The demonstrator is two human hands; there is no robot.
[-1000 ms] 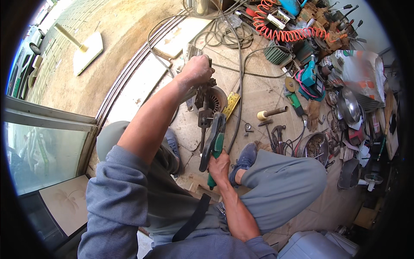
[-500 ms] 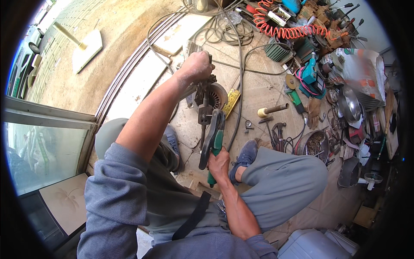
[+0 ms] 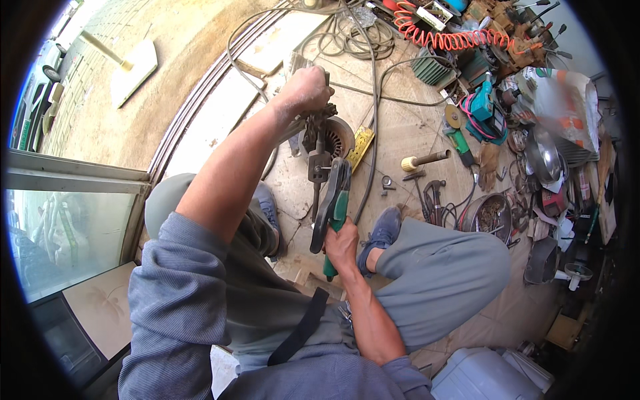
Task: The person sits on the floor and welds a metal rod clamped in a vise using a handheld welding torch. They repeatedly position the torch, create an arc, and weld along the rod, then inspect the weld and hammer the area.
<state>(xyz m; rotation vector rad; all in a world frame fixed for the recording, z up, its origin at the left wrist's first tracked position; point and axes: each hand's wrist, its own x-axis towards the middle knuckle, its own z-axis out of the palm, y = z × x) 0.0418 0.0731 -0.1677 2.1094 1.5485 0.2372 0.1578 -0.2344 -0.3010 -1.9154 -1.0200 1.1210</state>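
Note:
My left hand [image 3: 309, 90] is closed at the top of a dark metal assembly; the part inside its fingers is mostly hidden. Below it runs a puller-like screw with a block [image 3: 319, 167] and a long rod. Behind that stands a round motor housing [image 3: 341, 139] with a slotted inside. My right hand [image 3: 342, 245] is wrapped round the green grip of a green-and-black hand tool [image 3: 340, 203]. The tool's long black part reaches up beside the block; whether they touch, I cannot tell. A yellow level-like bar [image 3: 362, 148] lies beside the housing.
Hammers [image 3: 435, 193], a pipe with a pale collar [image 3: 427, 160] and a green angle grinder [image 3: 460, 142] lie to the right. A metal pan [image 3: 487, 217] holds small bits. Cables [image 3: 375, 87] cross the floor. A glass door [image 3: 70, 233] stands at left.
The whole view has shifted slightly, with the floor things a little higher in it. Both hands keep the same holds; no clear movement of the tool against the assembly shows.

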